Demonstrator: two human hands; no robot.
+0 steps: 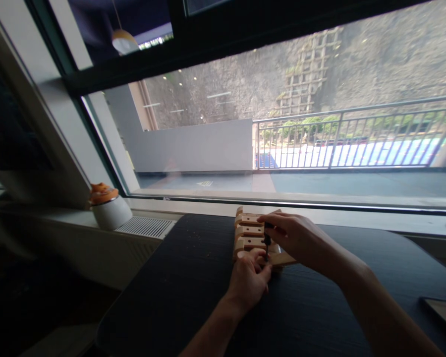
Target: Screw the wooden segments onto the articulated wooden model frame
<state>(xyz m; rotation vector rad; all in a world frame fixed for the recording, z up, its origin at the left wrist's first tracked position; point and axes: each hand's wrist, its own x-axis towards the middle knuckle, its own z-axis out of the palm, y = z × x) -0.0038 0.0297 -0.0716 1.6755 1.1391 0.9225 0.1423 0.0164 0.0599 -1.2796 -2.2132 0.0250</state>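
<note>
A light wooden assembly with rounded crosspieces and dark holes sits on the dark table. My right hand is closed around the black handle of a screwdriver, whose shaft points down at the near end of the wood. At that near end my left hand is closed, its fingers curled on the assembly, with thumb and index finger by the screwdriver tip. Whatever lies under the tip is hidden by these fingers. A flat wooden strip juts out to the right, below my right hand.
The dark table has rounded corners and small crumbs at its left. A flat dark-edged object lies at the right edge. A white pot with an orange top stands on the ledge beside a vent grille. Behind is a window.
</note>
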